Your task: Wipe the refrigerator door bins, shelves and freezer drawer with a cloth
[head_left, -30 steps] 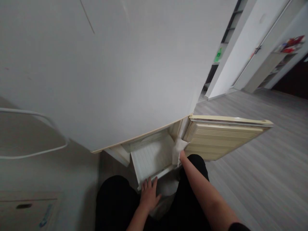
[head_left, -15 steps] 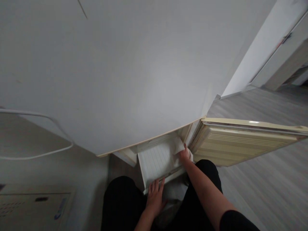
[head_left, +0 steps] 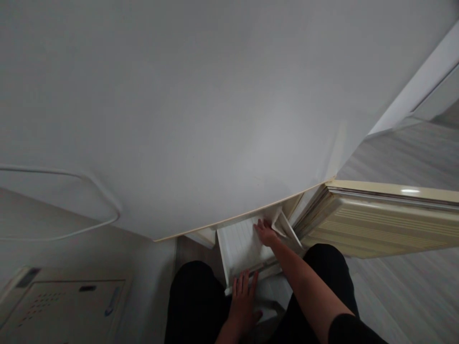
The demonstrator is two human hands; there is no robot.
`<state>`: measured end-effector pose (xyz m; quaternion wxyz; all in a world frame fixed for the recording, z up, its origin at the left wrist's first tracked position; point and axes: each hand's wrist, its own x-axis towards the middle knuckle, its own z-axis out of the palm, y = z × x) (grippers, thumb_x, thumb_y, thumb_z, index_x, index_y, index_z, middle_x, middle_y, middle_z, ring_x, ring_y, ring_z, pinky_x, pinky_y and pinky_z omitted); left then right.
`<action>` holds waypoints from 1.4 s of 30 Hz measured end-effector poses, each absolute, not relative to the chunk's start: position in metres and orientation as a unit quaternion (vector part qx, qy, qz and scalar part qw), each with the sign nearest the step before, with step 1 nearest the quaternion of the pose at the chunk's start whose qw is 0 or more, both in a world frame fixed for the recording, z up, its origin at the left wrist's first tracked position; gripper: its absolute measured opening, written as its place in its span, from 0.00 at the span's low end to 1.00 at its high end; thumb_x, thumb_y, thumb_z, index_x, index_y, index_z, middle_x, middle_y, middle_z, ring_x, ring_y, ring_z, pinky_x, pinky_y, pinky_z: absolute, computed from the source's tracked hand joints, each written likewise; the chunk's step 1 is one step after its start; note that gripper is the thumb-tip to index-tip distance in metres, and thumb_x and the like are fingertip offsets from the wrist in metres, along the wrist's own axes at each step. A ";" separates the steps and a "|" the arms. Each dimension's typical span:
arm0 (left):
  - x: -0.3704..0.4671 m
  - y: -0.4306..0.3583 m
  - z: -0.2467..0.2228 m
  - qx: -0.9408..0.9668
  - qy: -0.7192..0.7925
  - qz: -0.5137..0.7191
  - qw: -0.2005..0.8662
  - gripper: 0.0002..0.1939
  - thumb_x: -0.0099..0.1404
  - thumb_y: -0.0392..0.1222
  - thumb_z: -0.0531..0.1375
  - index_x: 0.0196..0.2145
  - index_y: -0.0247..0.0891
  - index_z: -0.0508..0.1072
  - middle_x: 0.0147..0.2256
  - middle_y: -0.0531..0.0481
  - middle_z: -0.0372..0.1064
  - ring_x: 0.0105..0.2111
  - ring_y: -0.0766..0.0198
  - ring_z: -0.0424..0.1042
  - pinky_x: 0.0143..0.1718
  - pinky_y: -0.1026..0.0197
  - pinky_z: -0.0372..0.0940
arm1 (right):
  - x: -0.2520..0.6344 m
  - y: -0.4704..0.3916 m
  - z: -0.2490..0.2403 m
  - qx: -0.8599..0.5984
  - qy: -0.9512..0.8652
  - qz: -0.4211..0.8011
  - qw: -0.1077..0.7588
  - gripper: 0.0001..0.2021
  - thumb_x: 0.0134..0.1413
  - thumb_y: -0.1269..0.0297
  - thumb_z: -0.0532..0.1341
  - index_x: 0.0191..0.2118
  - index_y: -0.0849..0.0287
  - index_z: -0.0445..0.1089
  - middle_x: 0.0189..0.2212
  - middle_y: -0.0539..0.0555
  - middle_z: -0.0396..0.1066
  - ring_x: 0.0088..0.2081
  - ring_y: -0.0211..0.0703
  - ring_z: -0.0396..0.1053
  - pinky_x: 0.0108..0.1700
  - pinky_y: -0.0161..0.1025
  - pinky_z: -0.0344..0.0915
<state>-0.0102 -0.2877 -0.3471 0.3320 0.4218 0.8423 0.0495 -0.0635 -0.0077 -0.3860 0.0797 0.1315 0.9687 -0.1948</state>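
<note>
A white ribbed drawer (head_left: 234, 243) is pulled partway out of the refrigerator (head_left: 215, 119), between my knees. The fingers of my left hand (head_left: 244, 296) are stretched over the drawer's front rim, with the thumb apart below them. Inside, my right hand (head_left: 266, 232) lies palm down on the ribbed bottom, its fingers spread. Just right of that hand, a white cloth (head_left: 278, 223) is bunched against the drawer's right side. The underside of the right palm is hidden.
On the right, the refrigerator's yellowed door (head_left: 380, 224) stands wide open above grey wood-look flooring (head_left: 398, 282). A white cable (head_left: 103, 191) loops at left. A pale metal wall box (head_left: 68, 306) with slots is at lower left.
My right hand has moved left and deeper into the drawer, off the white cloth, which now sits by the right wall. My left hand stays at the front rim. The view has shifted.
</note>
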 end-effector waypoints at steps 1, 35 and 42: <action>-0.010 -0.288 -0.349 0.422 0.842 0.048 0.332 0.56 0.53 0.55 0.64 0.72 0.48 0.38 0.73 0.44 0.22 0.72 0.43 0.24 0.70 0.36 0.28 | -0.074 -0.016 -0.384 0.108 0.967 -0.206 0.101 0.34 0.54 0.75 0.54 0.68 0.66 0.58 0.69 0.69 0.52 0.69 0.61 0.52 0.65 0.59 0.56; -0.006 -0.294 -0.364 0.451 0.841 0.039 0.297 0.58 0.54 0.58 0.65 0.72 0.49 0.34 0.72 0.46 0.16 0.71 0.40 0.21 0.70 0.34 0.31 | -0.076 0.004 -0.390 0.261 0.924 -0.210 0.184 0.50 0.52 0.48 0.67 0.74 0.47 0.38 0.74 0.61 0.21 0.73 0.67 0.22 0.66 0.71 0.36; -0.003 -0.291 -0.373 0.449 0.849 0.012 0.278 0.60 0.53 0.58 0.65 0.72 0.47 0.33 0.72 0.41 0.18 0.71 0.38 0.21 0.68 0.30 0.30 | -0.041 0.001 -0.390 0.336 0.896 -0.217 0.193 0.57 0.49 0.49 0.69 0.74 0.55 0.33 0.73 0.68 0.24 0.72 0.74 0.34 0.63 0.66 0.53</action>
